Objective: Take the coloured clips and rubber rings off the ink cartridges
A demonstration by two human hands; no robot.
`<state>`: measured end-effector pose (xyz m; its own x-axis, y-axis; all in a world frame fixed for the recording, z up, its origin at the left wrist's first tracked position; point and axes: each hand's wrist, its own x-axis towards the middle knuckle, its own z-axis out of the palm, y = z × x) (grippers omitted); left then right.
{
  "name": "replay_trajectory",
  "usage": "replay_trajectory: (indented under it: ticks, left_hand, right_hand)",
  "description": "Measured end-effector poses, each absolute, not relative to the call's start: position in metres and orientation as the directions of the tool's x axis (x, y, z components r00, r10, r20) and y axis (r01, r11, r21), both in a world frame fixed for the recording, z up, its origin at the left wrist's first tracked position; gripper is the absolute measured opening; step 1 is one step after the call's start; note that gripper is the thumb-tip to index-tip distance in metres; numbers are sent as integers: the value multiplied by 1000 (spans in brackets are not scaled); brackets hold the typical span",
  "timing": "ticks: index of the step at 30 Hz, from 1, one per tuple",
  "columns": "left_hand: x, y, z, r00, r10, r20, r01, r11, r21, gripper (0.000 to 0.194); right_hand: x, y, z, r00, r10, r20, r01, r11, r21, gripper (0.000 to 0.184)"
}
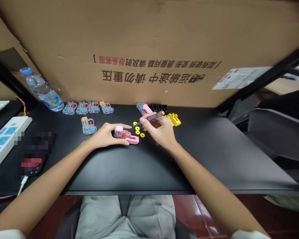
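Observation:
My left hand [106, 135] rests on the table with thumb and fingers closed around a small pink-and-transparent plastic toy [132, 139], which has a red part inside. In my right hand [163, 130] is a slim screwdriver [153, 117] with a see-through purple handle, its thin tip pointing left and down. Between the hands, near the screwdriver's tip, lie several yellow discs [137, 128] and some small black pieces. Just behind my right hand are a pink-and-transparent toy [143, 108], a row of black parts [158, 107] and yellow plastic parts [173, 119].
Several transparent toys [82, 107] line the back left, and another with a yellow cap [89, 126] lies in front. At left are a water bottle [43, 89], a white power strip [8, 137] and a phone [38, 152] on a cable. A cardboard sheet [149, 36] stands behind the black table [214, 149].

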<state>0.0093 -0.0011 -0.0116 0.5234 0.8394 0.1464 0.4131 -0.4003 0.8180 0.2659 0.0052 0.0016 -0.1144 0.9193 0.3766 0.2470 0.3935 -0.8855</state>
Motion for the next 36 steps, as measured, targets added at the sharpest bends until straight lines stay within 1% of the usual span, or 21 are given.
replay_trajectory:
  ticks: [3, 5, 6, 8, 11, 14, 17, 20, 22, 24, 26, 29, 32, 36]
  left_hand:
    - [7, -1, -7, 518, 838, 169, 389, -408, 826, 51]
    - [7, -2, -3, 462, 858, 223, 364, -412, 835, 43]
    - [7, -2, -2, 406, 875, 263, 356, -416, 837, 41]
    - [8, -2, -1, 255, 899, 356, 351, -429, 832, 37]
    - [11, -1, -2, 68, 900, 430, 375, -423, 825, 35]
    - [12, 0, -5, 26, 903, 429, 412, -401, 818, 39]
    - [10, 1, -6, 105, 886, 451, 499, -439, 747, 40]
    - [4, 2, -8, 255, 844, 471, 600, -521, 607, 35]
    - [0, 3, -9, 344, 812, 471, 627, -572, 529, 36]
    - [-3, 5, -10, 423, 781, 460, 614, -620, 488, 38]
    - [-5, 6, -10, 499, 745, 443, 565, -667, 486, 37]
    - [-4, 6, -9, 580, 702, 412, 476, -703, 529, 35]
    - [-1, 6, -8, 602, 698, 388, 429, -693, 580, 34]
    - [2, 5, -10, 594, 710, 378, 418, -673, 610, 32]
  right_hand:
    - [268, 8, 1, -96, 921, 378, 269, 390, -881, 52]
    - [269, 10, 0, -165, 921, 354, 288, 388, -875, 50]
    - [269, 10, 0, -222, 917, 333, 303, 389, -870, 49]
    - [268, 9, -2, -324, 901, 288, 338, 394, -855, 44]
    - [264, 8, -6, -374, 889, 266, 382, 409, -829, 38]
    - [264, 10, -10, -376, 879, 292, 420, 443, -792, 33]
    - [268, 15, -12, -343, 879, 331, 450, 463, -763, 31]
    - [271, 18, -11, -283, 893, 351, 452, 447, -772, 32]
    - [271, 16, -8, -249, 894, 372, 412, 445, -795, 34]
    - [268, 11, -4, -234, 882, 410, 347, 469, -812, 34]
    - [265, 4, 0, -249, 856, 452, 289, 512, -809, 31]
    - [261, -4, 2, -328, 814, 480, 247, 564, -788, 26]
    - [260, -5, 2, -403, 780, 479, 237, 594, -769, 21]
    - [261, -3, 0, -435, 755, 491, 241, 623, -745, 16]
